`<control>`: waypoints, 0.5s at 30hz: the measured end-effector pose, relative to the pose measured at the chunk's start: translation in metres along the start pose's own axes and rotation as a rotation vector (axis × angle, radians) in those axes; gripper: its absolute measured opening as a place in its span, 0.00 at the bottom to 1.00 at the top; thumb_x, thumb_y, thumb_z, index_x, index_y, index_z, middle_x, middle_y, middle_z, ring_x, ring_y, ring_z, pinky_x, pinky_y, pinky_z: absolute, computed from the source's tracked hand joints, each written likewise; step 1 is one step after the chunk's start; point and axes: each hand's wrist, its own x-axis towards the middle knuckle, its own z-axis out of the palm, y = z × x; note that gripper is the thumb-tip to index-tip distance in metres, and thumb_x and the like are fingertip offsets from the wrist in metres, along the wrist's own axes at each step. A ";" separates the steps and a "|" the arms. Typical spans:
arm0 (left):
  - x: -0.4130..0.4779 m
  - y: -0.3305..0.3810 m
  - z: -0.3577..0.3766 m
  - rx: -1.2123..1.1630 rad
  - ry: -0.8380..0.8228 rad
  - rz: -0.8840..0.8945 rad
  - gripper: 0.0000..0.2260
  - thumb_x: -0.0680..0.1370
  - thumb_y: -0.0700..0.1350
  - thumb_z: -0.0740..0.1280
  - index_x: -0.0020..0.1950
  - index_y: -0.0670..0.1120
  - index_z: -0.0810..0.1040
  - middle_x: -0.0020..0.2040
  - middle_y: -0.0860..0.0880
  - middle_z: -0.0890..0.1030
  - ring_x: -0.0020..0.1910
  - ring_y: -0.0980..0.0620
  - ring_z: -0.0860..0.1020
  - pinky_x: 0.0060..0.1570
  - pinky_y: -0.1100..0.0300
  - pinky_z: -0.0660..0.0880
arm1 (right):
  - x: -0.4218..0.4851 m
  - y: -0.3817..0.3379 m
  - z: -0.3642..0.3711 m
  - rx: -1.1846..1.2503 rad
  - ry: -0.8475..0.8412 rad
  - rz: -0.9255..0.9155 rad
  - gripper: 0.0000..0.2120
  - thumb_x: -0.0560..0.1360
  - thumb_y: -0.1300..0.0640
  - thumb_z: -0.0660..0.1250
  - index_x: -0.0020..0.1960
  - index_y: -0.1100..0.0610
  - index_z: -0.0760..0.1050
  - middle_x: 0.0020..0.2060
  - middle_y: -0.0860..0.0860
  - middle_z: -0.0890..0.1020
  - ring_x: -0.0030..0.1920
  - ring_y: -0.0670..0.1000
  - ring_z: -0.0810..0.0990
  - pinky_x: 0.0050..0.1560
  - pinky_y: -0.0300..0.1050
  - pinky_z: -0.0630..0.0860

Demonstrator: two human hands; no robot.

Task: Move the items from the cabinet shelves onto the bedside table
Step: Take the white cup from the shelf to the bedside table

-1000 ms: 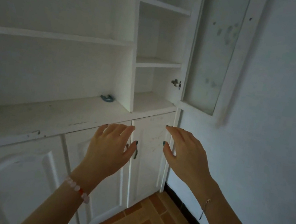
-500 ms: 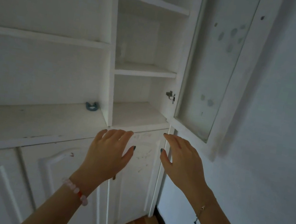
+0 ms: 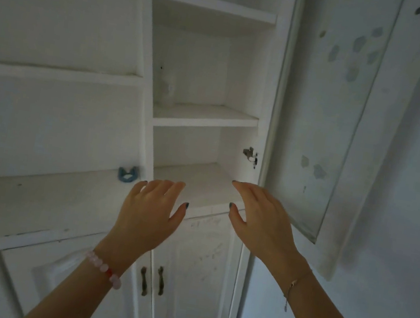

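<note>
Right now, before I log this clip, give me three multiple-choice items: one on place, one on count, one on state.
1. Where is the blue clip?
A. on the long ledge left of the divider
B. on the middle shelf
C. in the left hand

2. How many handles show on the lower doors?
A. none
B. two
C. four

3. How is the glass door?
A. shut
B. swung open to the right
C. off its hinge

Key:
1 A: the blue clip lies on the ledge, beside the divider.
2 B: two handles sit side by side below the left hand.
3 B: the glass door stands open, hinge exposed, above the right hand.
</note>
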 end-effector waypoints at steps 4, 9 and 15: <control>0.034 -0.024 0.021 0.033 0.056 -0.007 0.19 0.75 0.53 0.56 0.53 0.41 0.79 0.43 0.45 0.82 0.40 0.44 0.81 0.43 0.50 0.77 | 0.051 0.013 0.026 -0.029 0.027 -0.068 0.20 0.74 0.53 0.62 0.63 0.58 0.73 0.56 0.53 0.80 0.55 0.53 0.78 0.55 0.46 0.74; 0.086 -0.062 0.039 0.075 0.112 -0.035 0.20 0.74 0.52 0.56 0.55 0.42 0.79 0.45 0.45 0.82 0.43 0.44 0.81 0.45 0.48 0.77 | 0.127 0.017 0.063 -0.013 0.073 -0.127 0.20 0.73 0.54 0.63 0.63 0.58 0.73 0.55 0.53 0.81 0.54 0.54 0.79 0.54 0.46 0.74; 0.130 -0.095 0.047 0.124 0.141 -0.048 0.19 0.74 0.52 0.56 0.55 0.42 0.79 0.46 0.45 0.82 0.45 0.44 0.81 0.47 0.47 0.77 | 0.205 0.019 0.098 0.017 0.125 -0.188 0.20 0.72 0.53 0.60 0.62 0.59 0.74 0.55 0.54 0.81 0.54 0.55 0.79 0.53 0.48 0.75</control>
